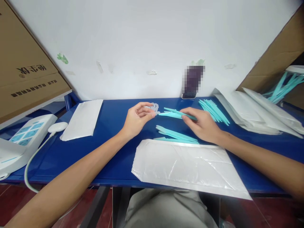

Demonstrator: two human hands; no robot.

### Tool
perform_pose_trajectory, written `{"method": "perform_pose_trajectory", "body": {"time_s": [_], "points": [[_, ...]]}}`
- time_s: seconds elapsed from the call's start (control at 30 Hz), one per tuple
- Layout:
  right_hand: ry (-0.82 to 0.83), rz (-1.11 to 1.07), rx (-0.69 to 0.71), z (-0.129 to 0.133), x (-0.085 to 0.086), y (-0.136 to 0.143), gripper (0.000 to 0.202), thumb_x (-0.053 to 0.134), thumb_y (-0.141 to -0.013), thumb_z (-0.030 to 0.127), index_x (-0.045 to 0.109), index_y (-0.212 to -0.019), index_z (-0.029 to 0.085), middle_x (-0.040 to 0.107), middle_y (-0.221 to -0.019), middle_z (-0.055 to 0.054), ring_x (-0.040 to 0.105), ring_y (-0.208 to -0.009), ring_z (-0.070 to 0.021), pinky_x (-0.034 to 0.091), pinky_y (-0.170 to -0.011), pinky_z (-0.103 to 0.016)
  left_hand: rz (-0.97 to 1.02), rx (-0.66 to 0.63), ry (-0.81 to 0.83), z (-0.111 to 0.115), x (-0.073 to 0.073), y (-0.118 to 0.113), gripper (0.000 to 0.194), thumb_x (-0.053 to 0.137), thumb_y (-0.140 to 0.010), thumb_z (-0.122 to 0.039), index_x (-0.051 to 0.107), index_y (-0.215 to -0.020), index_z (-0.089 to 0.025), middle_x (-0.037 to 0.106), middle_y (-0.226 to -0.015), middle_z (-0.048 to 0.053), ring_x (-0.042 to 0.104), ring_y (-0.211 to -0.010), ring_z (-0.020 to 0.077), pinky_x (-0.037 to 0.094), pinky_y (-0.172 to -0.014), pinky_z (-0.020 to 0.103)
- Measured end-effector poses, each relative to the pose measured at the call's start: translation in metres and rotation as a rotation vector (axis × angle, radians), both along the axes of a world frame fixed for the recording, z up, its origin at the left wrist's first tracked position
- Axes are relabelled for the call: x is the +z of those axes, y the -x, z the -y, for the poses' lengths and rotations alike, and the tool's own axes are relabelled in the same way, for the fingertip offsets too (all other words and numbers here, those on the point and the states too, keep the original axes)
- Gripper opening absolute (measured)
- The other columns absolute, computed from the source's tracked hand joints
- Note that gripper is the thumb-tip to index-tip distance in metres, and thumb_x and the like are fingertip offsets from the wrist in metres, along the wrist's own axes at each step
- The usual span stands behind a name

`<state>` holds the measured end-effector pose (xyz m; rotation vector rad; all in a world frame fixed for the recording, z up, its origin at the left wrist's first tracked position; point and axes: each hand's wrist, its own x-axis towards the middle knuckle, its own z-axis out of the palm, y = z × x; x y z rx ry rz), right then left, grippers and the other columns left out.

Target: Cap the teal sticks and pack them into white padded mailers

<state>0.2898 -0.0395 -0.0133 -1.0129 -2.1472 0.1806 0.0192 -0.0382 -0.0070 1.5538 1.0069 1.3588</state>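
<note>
My right hand (199, 122) is closed around slim turquoise eyebrow razors (173, 113), which point left. At the tip of one razor, my left hand (139, 118) pinches a small translucent blade cap (157, 113). Whether the cap is fully seated on the blade, I cannot tell. Just behind my left fingers lies a little heap of clear caps (155, 107), partly hidden by them. Several more turquoise razors (177, 134) lie on the blue table (114, 126) below my hands. Another bunch of razors (213, 110) lies beyond my right hand.
A shiny white padded envelope (185, 164) overhangs the front edge. Another envelope (83, 118) lies left, near a power strip (30, 136) with a white plug and cable (35, 158). A phone (193, 82) leans on the wall. Plastic bags (251, 110) and cardboard (273, 53) stand right.
</note>
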Motion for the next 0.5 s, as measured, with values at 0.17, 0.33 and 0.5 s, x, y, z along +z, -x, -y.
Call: {"method": "perform_pose_trajectory", "body": {"time_s": [0.17, 0.33, 0.5], "points": [[0.004, 0.01, 0.004, -0.0001, 0.0004, -0.0002, 0.024, 0.048, -0.1, 0.032, 0.067, -0.11, 0.021, 0.075, -0.097, -0.006, 0.069, -0.082, -0.0219, 0.05, -0.07, -0.033, 0.035, 0.001, -0.001, 0.0004, 0.0023, 0.0, 0.045, 0.088, -0.067, -0.034, 0.068, -0.104, -0.017, 0.074, -0.084, 0.003, 0.072, -0.079, 0.0165, 0.058, -0.082, 0.032], [0.008, 0.016, 0.018, 0.0016, 0.0024, 0.0021, 0.024, 0.047, -0.1, 0.031, 0.067, -0.109, 0.02, 0.074, -0.091, -0.005, 0.066, -0.075, -0.0195, 0.048, -0.068, -0.032, 0.062, 0.001, -0.002, 0.0017, 0.0032, -0.0013, 0.045, 0.089, -0.067, -0.034, 0.068, -0.102, -0.016, 0.074, -0.082, 0.002, 0.071, -0.079, 0.016, 0.058, -0.08, 0.03], [0.025, 0.022, 0.012, 0.0014, 0.0041, 0.0015, 0.025, 0.047, -0.1, 0.033, 0.067, -0.108, 0.021, 0.073, -0.088, -0.005, 0.066, -0.073, -0.0198, 0.048, -0.068, -0.032, 0.046, 0.005, -0.011, 0.0008, 0.0039, 0.0004, 0.046, 0.089, -0.066, -0.034, 0.068, -0.102, -0.016, 0.074, -0.083, 0.002, 0.072, -0.078, 0.0161, 0.058, -0.08, 0.03]]}}
